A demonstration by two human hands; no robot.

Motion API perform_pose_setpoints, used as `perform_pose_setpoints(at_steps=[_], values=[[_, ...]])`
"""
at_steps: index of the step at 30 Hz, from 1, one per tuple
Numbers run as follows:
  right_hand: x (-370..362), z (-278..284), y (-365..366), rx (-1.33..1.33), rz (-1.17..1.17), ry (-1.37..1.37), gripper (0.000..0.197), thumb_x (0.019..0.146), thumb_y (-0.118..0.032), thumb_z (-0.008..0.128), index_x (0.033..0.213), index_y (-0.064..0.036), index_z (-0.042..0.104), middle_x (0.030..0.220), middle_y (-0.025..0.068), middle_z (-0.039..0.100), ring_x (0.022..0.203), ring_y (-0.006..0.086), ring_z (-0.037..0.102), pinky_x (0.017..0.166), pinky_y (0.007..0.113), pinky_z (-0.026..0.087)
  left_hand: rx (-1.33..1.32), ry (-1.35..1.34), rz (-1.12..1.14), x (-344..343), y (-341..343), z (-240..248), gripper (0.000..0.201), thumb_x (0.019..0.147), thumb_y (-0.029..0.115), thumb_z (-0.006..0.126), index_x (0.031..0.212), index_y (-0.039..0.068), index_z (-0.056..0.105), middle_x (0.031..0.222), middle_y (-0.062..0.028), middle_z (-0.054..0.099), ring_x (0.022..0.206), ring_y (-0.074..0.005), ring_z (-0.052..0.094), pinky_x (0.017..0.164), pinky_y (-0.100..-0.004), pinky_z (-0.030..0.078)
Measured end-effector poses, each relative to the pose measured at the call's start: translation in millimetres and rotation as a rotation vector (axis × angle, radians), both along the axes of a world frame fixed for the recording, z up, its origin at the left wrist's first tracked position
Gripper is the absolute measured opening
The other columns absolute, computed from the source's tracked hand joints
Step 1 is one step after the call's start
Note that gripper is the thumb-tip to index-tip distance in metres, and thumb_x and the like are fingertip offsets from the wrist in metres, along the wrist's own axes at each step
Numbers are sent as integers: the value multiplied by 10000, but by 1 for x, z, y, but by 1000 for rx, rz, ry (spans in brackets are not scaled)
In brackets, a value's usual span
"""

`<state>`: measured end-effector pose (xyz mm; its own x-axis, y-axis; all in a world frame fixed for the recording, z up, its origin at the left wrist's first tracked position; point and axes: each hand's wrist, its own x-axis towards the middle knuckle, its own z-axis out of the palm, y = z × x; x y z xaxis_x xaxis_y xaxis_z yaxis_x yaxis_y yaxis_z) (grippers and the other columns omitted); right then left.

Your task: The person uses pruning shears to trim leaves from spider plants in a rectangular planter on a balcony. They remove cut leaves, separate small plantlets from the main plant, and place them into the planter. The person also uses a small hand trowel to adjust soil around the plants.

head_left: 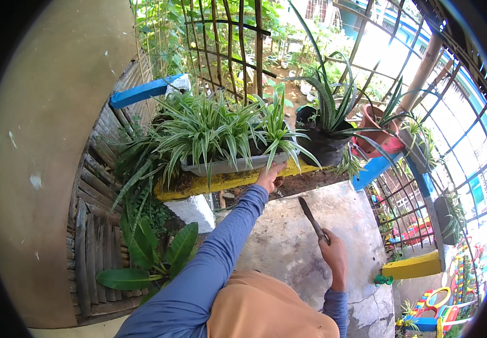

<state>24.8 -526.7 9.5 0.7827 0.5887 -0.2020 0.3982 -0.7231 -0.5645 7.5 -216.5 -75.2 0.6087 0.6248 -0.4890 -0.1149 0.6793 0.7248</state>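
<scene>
My left arm reaches forward, and my left hand (270,177) grips the near right edge of a long grey planter (226,165); its fingers are partly hidden under the rim. Green-and-white striped spider plants (212,127) fill the planter and spill over its sides. It rests on a yellow painted ledge (198,188). Lower on the right, my right hand (334,254) is closed around the handle of a knife (310,218) with a dark, narrow blade. The blade points up and away over the concrete floor, apart from the planter.
A black pot (323,143) with a long-leaved plant stands right of the planter, beside a reddish pot (374,132). A broad-leaved plant (142,250) grows at lower left near bamboo fencing (100,236). A wire-and-stick lattice (407,205) borders the right. Concrete floor (288,248) lies below.
</scene>
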Motion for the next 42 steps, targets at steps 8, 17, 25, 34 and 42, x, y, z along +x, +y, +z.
perform_pose_setpoints(at_steps=[8,17,25,34,42], values=[[0,-16,-56,30,-132,38,397,798,-210,548,1162,-70,624,1026,223,644,972,380,615,852,398,472,501,127,-246,23,-23,-77,139,888,137,575,833,47,667,647,-54,618,540,-101,568,453,-254,434],[-13,8,24,131,220,290,422,824,-287,648,1179,-61,610,887,183,672,794,264,651,730,347,485,1229,1077,-534,-137,-1,-137,715,807,627,558,827,-80,666,843,-232,632,750,-355,625,768,-423,496],[-84,-9,148,350,726,150,442,807,-271,653,1197,-71,587,922,178,660,783,305,644,700,378,496,830,615,-39,-273,23,-58,606,735,68,698,1308,172,527,1209,-119,480,966,-264,558,683,-340,535],[-156,-45,219,478,705,-2,436,789,-230,627,1200,-92,579,980,170,632,824,358,629,716,416,497,685,549,501,-342,61,-30,393,752,234,739,1035,-14,627,842,-77,640,728,-169,604,633,-302,490],[-152,-60,209,414,553,-38,402,779,-215,660,1156,-89,601,960,165,641,812,324,642,710,404,498,883,1003,354,-281,99,-21,718,719,404,729,1215,13,387,1183,-239,486,1088,-399,511,832,-494,463]])
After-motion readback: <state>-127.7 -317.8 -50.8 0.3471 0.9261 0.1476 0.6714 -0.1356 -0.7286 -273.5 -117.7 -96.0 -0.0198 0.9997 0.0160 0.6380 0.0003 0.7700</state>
